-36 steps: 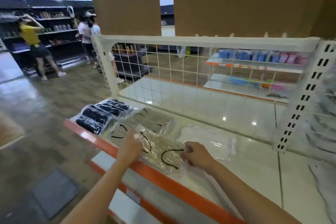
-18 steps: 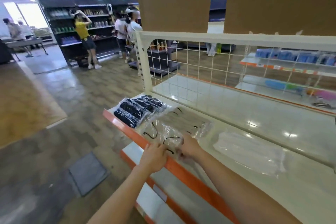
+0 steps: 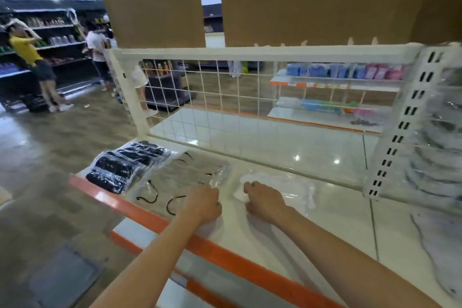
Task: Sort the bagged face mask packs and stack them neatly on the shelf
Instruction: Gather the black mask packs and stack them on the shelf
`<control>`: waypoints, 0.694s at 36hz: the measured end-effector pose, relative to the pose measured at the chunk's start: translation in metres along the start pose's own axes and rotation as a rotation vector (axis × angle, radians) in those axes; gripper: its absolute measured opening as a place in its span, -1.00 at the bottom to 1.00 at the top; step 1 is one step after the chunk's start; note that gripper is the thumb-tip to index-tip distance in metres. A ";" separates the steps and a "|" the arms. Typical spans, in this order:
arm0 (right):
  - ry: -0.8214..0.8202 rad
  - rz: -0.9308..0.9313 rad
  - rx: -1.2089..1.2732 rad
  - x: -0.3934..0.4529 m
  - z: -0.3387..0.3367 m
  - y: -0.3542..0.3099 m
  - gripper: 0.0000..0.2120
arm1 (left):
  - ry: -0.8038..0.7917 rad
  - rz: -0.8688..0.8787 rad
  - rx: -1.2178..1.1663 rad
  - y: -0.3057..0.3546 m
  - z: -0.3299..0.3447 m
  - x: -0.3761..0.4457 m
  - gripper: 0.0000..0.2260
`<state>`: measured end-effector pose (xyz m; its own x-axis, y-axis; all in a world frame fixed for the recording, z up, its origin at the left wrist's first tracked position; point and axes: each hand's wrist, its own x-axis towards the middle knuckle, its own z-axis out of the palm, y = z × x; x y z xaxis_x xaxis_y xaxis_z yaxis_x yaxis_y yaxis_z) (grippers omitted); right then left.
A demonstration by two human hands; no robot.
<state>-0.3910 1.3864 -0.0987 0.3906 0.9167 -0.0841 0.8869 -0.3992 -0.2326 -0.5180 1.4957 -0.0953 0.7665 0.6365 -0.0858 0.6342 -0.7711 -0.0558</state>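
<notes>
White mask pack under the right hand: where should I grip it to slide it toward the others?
Take the white mask pack by its near-left corner, where the right hand already rests, coming from the shelf's orange front edge. It lies flat and floppy, so pinching the bag edge probably works better than lifting mid-body.

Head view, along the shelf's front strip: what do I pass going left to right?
Bagged black mask packs → clear bagged packs with black ear loops → left hand → right hand on bagged white masks.
</notes>
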 end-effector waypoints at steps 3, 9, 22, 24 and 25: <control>0.022 0.048 -0.032 -0.028 -0.012 0.032 -0.62 | 0.018 0.108 0.070 0.048 0.001 0.013 -0.73; 0.043 0.228 -0.079 -0.092 -0.026 0.120 -0.63 | 0.058 0.319 0.033 0.158 -0.003 0.029 -0.72; 0.119 0.757 0.030 -0.289 -0.039 0.296 -0.65 | 0.046 0.749 -0.177 0.398 -0.016 -0.005 -0.75; 0.130 0.820 -0.004 -0.319 -0.037 0.317 -0.65 | 0.035 0.778 -0.188 0.424 -0.014 -0.013 -0.75; 0.144 0.854 -0.023 -0.333 -0.037 0.327 -0.66 | 0.029 0.785 -0.199 0.436 -0.014 -0.016 -0.75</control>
<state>-0.2222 0.9499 -0.1108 0.9512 0.2928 -0.0969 0.2800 -0.9516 -0.1265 -0.2526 1.1495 -0.1044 0.9962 -0.0873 -0.0007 -0.0856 -0.9784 0.1882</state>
